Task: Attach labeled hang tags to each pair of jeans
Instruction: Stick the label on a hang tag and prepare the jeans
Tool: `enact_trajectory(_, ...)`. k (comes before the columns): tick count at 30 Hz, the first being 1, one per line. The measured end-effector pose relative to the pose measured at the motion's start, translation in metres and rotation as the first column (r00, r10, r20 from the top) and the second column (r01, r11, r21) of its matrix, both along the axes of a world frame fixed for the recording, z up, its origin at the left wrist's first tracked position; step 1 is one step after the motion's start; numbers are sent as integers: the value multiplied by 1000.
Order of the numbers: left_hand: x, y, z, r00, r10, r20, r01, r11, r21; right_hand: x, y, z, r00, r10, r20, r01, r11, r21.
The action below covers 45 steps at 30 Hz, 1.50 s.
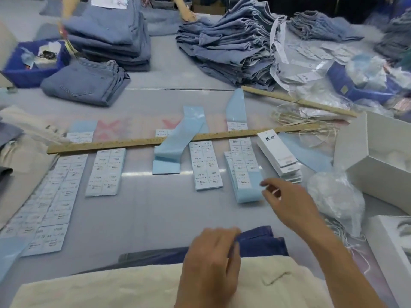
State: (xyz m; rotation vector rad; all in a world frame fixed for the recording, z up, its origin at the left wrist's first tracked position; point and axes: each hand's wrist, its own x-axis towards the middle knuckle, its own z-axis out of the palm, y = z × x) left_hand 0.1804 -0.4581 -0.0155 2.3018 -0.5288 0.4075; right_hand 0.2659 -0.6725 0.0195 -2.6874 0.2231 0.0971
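Note:
My left hand (211,263) rests on the dark blue jeans (260,242) at the table's near edge, fingers curled over the fabric's top fold. My right hand (287,201) hovers just right of a pale blue label sheet (246,185), fingertips pinched together at its lower right corner; whether a sticker is between them I cannot tell. A stack of white hang tags (278,153) lies just beyond that hand. Several more label sheets (206,165) lie in rows across the table. A cream garment (133,287) covers the near side of the jeans.
A long wooden stick (133,143) lies across the label sheets. Folded denim stacks (233,47) fill the far side, where another person's arms (186,12) reach in. White boxes (378,156), a plastic bag (335,196) and loose strings (300,121) crowd the right. A blue bin (33,70) stands far left.

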Motion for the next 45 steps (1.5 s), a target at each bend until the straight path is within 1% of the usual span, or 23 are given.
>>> enact_trajectory(1, 24, -9, -4, 995, 8, -95, -11, 1000, -27, 15, -3, -11, 997, -18, 81, 13, 999, 53)
enact_trajectory(2, 52, -21, -9, 984, 20, -179, -25, 999, -26, 27, -4, -24, 992, 1, 128, -12, 997, 82)
enact_trajectory(3, 80, -34, -15, 970, 15, -243, -22, 1000, -23, 34, -4, -38, 989, 45, 144, -57, 995, 79)
enact_trajectory(5, 127, -54, -32, 956, -21, -291, 31, 999, 28, 39, -4, -65, 981, 143, 131, -148, 989, 30)
enact_trajectory(8, 161, -69, -69, 961, -84, -263, 131, 977, 170, 36, -11, -96, 944, 258, 206, -256, 966, -39)
enact_trajectory(10, 161, -69, -90, 974, -93, -206, 148, 951, 271, 34, -18, -111, 915, 287, 284, -275, 958, -83)
enact_trajectory(12, 155, -69, -103, 980, -104, -170, 155, 934, 323, 33, -24, -123, 908, 232, 348, -222, 973, -68)
enact_trajectory(14, 152, -67, -108, 986, -109, -122, 146, 924, 355, 31, -25, -130, 924, 121, 364, -127, 992, -6)
enact_trajectory(17, 153, -65, -108, 995, -92, -49, 104, 913, 394, 31, -22, -135, 956, -63, 287, 32, 993, 112)
enact_trajectory(20, 154, -66, -105, 995, -90, -53, 104, 907, 409, 35, -24, -129, 952, -247, 180, 194, 944, 268)
enact_trajectory(22, 156, -66, -104, 992, -99, -77, 121, 916, 383, 39, -28, -121, 942, -329, 67, 273, 867, 417)
enact_trajectory(23, 157, -67, -103, 991, -107, -80, 129, 920, 370, 41, -29, -117, 935, -355, 13, 301, 811, 501)
enact_trajectory(25, 157, -68, -103, 990, -129, -63, 143, 922, 359, 42, -31, -111, 915, -397, -79, 343, 658, 671)
enact_trajectory(26, 158, -70, -103, 989, -142, -52, 151, 922, 356, 42, -32, -110, 903, -417, -101, 354, 591, 725)
enact_trajectory(27, 159, -71, -103, 987, -151, -45, 157, 924, 349, 41, -34, -109, 895, -435, -101, 356, 556, 751)
enact_trajectory(29, 160, -72, -105, 986, -163, -45, 169, 931, 323, 37, -37, -109, 893, -444, -71, 341, 566, 751)
enact_trajectory(31, 160, -74, -108, 982, -180, -53, 187, 932, 310, 33, -39, -110, 909, -414, -50, 306, 581, 754)
enact_trajectory(34, 159, -75, -111, 977, -205, -59, 213, 929, 301, 30, -41, -109, 949, -300, -96, 253, 545, 799)
enact_trajectory(36, 159, -76, -111, 977, -210, -32, 210, 932, 296, 32, -42, -108, 967, -215, -140, 241, 572, 784)
enact_trajectory(38, 159, -77, -110, 978, -209, -8, 203, 937, 286, 34, -42, -107, 970, -165, -178, 242, 586, 773)
enact_trajectory(41, 159, -78, -109, 977, -212, 29, 196, 942, 272, 37, -43, -106, 964, -148, -220, 264, 581, 770)
enact_trajectory(45, 157, -79, -109, 971, -225, 79, 195, 939, 284, 41, -43, -105, 952, -171, -254, 306, 574, 760)
